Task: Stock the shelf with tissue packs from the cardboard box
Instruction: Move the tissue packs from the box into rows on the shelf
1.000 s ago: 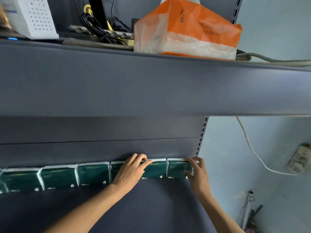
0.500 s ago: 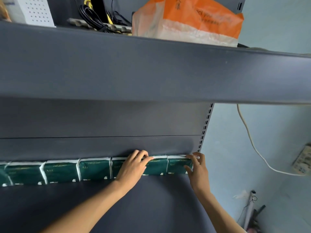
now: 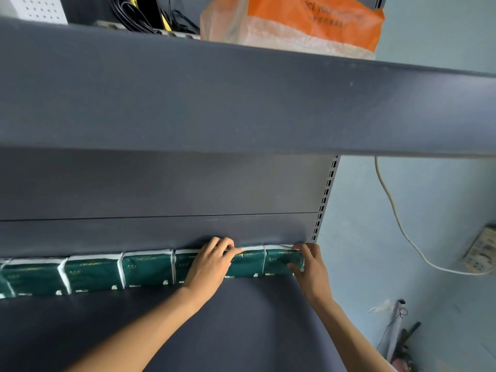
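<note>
A row of several dark green tissue packs (image 3: 146, 268) with white edges stands along the back of the grey shelf (image 3: 241, 326). My left hand (image 3: 210, 265) lies on the packs right of the row's middle, fingers hooked over the top edge of one pack (image 3: 245, 264). My right hand (image 3: 308, 267) holds the rightmost pack (image 3: 277, 261) at the shelf's right end, with its thumb on the front face and its fingers on top. The cardboard box is not in view.
An upper shelf (image 3: 241, 103) juts out overhead; on it are an orange-and-white bag (image 3: 308, 25), black cables (image 3: 139, 14) and a white perforated box (image 3: 37, 8). A slotted upright (image 3: 326, 197) ends the shelf on the right. Beyond it a white cord (image 3: 397, 218) hangs on a blue wall.
The view has tilted slightly downward, so the upper shelf sits higher in frame. Both hands stay on the same packs at the row's right end, barely shifted.
</note>
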A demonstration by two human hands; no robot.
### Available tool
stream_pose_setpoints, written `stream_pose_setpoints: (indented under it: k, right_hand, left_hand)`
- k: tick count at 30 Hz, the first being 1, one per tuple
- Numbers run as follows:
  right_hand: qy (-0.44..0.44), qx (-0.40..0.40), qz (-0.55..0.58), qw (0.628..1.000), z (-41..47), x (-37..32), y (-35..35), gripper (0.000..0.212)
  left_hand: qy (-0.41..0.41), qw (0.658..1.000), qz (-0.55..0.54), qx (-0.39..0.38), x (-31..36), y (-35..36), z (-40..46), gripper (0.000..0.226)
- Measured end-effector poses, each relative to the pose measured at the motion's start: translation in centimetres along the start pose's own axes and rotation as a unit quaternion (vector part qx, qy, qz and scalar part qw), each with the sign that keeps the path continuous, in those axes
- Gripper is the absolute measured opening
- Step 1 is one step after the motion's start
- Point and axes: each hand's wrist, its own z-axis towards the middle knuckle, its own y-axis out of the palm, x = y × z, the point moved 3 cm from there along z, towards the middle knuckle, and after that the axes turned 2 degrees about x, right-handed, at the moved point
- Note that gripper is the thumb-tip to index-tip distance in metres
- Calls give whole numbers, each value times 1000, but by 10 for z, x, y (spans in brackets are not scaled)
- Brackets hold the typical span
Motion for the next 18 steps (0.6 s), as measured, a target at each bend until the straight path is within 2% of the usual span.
stream_pose_setpoints:
  k: [4,9,18]
  right_hand:
    - [-5,-10,-17,1000,-2,0,3,48]
    - [-4,-11,-27,1000,-3,-3,2,47]
    - [-5,-9,-28,1000,0,-2,4,48]
  left_hand:
    - [-6,1000,7,-4,0,2,0,55]
    - [-11,999,19,-32,0,4,-1,68]
    - [-31,998,23,-52,2,8,-2,71]
